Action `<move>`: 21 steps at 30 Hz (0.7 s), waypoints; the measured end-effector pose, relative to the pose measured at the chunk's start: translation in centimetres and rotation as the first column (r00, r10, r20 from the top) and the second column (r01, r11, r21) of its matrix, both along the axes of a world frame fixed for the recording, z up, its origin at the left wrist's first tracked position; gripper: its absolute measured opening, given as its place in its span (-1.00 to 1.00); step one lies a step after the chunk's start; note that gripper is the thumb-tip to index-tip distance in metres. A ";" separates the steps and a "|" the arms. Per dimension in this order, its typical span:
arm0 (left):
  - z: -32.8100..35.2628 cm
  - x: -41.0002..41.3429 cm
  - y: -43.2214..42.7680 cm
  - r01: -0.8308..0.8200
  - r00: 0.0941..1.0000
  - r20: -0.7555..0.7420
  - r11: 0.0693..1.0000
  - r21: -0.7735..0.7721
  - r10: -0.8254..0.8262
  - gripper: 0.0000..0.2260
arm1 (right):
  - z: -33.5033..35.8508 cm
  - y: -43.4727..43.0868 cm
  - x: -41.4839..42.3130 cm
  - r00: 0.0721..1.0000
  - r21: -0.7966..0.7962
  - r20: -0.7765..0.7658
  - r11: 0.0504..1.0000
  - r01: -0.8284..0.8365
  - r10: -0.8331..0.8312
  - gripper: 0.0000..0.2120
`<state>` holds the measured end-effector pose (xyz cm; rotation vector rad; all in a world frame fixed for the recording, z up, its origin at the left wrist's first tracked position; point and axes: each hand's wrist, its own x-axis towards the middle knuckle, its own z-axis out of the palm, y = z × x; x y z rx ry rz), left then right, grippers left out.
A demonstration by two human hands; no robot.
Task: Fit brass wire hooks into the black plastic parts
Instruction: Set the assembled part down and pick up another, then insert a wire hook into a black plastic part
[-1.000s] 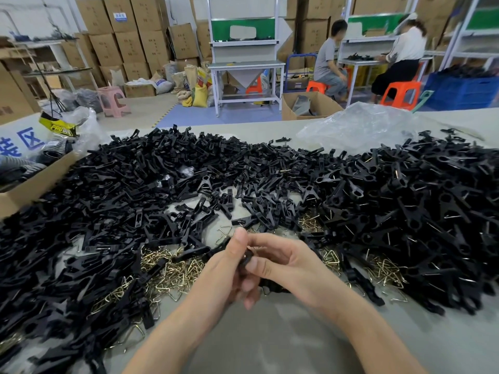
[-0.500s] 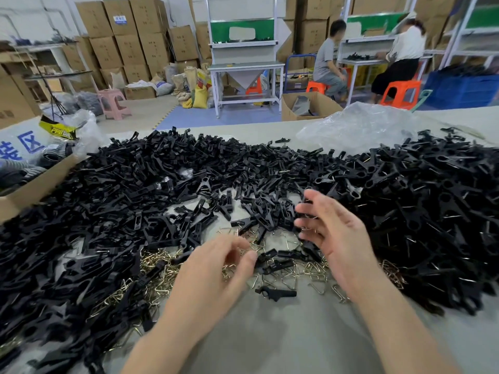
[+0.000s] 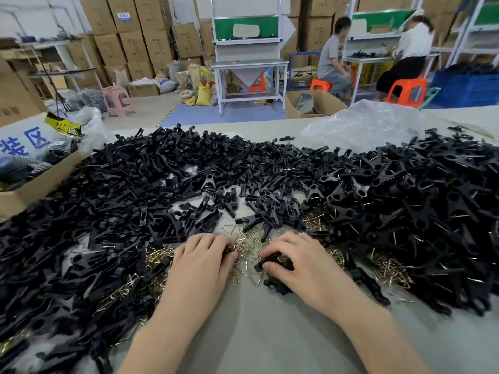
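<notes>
Where the brass wire hooks (image 3: 245,240) lie loose between heaps of black plastic parts (image 3: 189,171), the right hand (image 3: 299,265), raised with fingers spread half a second ago, now curls round one black part (image 3: 275,261). The left hand (image 3: 199,265) has dropped onto the hooks, fingers bent; whether it grips anything is hidden. Both rest on the grey table (image 3: 256,333).

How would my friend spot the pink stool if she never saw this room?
Look past the table of black plastic parts to the stacked cardboard boxes at the back left. The pink stool stands on the floor in front of them. It is the only pink one; the other stools, farther right, are orange.
</notes>
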<state>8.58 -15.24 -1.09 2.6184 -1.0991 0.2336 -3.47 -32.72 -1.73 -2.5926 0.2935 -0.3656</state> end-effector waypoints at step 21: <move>1.4 -1.8 -0.8 -0.085 0.809 -0.453 0.688 -0.720 -0.374 -0.79 | 0.8 0.5 0.4 0.958 0.659 0.261 0.748 -0.086 -0.119 -0.76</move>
